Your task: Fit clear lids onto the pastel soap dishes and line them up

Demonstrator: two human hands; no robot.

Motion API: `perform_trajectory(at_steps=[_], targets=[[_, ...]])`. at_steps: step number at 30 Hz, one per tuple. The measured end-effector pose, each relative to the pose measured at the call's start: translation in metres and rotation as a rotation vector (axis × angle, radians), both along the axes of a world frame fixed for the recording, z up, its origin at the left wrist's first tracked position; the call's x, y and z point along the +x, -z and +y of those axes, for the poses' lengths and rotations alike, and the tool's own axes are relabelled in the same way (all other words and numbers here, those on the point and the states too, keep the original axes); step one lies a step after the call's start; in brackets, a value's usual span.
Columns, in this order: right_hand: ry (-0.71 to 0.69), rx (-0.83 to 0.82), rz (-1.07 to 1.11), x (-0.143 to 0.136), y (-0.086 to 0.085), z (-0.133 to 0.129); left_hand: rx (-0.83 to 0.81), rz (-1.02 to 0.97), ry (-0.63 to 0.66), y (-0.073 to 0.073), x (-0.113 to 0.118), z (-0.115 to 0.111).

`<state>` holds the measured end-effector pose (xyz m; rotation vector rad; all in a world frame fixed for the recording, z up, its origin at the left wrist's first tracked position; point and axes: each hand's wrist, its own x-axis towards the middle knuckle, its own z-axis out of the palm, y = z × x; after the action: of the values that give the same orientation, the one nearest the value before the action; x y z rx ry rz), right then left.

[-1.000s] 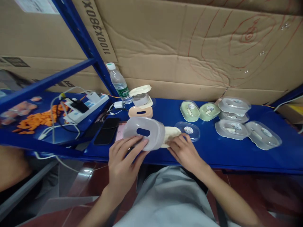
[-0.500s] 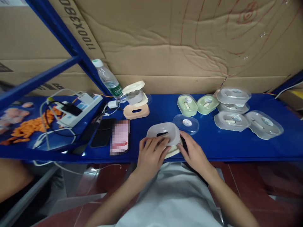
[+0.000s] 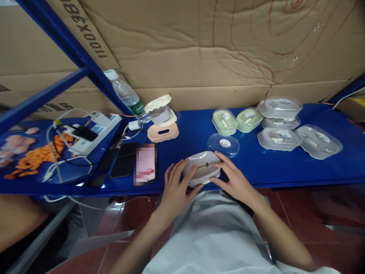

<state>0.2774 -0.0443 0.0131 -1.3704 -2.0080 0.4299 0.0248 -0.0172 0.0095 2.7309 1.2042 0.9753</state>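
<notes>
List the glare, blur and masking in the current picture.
Head view: pale highlights on the gray dish and reflections on the clear covers; head view: a glare patch on the red floor, lower left; head view: phone screen pixelated; head view: lower-left corner dark and soft.

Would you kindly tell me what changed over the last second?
The grey dish moved right and down onto the cream base. The right hand, first on the base, now touches the dish; the left hand remains on it. The clear lid and green boxes stayed put.
</notes>
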Motion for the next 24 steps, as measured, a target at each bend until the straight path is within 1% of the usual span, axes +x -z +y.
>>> perform_trajectory(at_steps=[2,4,7,10,12,15,16,18,20,22,24], targets=[[-0.026,0.005,-0.029,0.000,0.002,0.001,-0.038,-0.054,0.014,0.007,-0.008,0.005],[-0.043,0.020,-0.071,-0.002,0.003,0.002,-0.059,-0.070,0.061,0.011,-0.013,0.010],[-0.028,0.050,-0.124,-0.004,0.004,0.002,-0.074,-0.013,0.105,0.011,-0.014,0.015],[-0.009,0.083,-0.181,-0.001,0.003,0.004,-0.097,0.003,0.111,0.008,-0.014,0.016],[0.072,0.113,-0.221,0.008,0.002,0.007,-0.140,-0.035,0.097,0.007,-0.014,0.015],[0.305,0.146,-0.297,0.029,0.008,0.017,-0.282,-0.118,0.070,0.004,-0.016,0.015],[0.363,0.140,-0.313,0.035,0.011,0.021,-0.336,-0.146,0.058,0.004,-0.017,0.016],[0.419,0.094,-0.298,0.045,0.016,0.026,-0.418,-0.204,0.034,0.003,-0.019,0.018],[0.420,0.052,-0.225,0.050,0.017,0.026,-0.476,-0.252,0.027,0.004,-0.020,0.021],[0.388,0.042,-0.126,0.050,0.013,0.023,-0.519,-0.294,0.035,0.006,-0.022,0.023],[0.280,0.026,-0.062,0.046,0.006,0.017,-0.564,-0.327,0.046,0.008,-0.024,0.024]])
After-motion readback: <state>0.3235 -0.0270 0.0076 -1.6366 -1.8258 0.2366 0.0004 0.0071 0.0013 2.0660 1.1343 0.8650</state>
